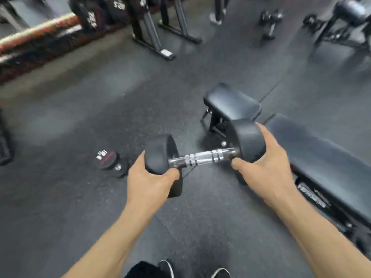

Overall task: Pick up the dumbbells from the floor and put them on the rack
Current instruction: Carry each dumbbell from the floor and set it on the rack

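Observation:
A black dumbbell [204,158] with a knurled chrome handle hangs level above the floor in front of me. My left hand [149,182] cups its left head from below. My right hand [268,167] wraps the right head from the outside and under. A second black dumbbell [111,162] with white and red markings lies on the dark rubber floor, just left of my left hand. The dumbbell rack [148,31] stands at the top left, its black legs on the floor and several black dumbbells stored on it, blurred.
A black padded bench [313,157] runs along my right, its seat pad [231,103] just beyond the held dumbbell. More dumbbells [271,18] and another bench [349,15] sit far right. A person's legs [217,11] stand at the top. My shoes [166,267] show below.

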Available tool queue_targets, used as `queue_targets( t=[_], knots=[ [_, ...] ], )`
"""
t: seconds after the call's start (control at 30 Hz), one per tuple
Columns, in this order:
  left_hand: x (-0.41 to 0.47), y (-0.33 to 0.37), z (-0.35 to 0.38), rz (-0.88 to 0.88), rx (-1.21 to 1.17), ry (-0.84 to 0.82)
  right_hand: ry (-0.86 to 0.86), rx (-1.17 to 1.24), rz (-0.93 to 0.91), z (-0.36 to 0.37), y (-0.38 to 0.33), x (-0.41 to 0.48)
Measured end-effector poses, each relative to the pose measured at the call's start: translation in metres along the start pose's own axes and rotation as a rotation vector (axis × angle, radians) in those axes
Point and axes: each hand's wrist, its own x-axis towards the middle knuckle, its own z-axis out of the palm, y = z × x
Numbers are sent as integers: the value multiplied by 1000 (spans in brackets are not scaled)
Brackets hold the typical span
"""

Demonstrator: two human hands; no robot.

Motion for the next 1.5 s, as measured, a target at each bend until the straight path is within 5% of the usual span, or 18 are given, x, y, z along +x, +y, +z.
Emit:
queue_targets(
  t=[0.3,0.6,1.07,1.5],
  knots=[
    [20,247,-224,541,-193,381,84,243,-651,-12,-346,1],
    [135,323,-469,783,-210,631,85,536,-936,171,-589,6],
    [445,245,-690,590,-202,895,-109,497,-1036,536,-779,116],
    [840,194,-866,222,-113,894,-336,226,-840,905,-942,308]
  ],
)
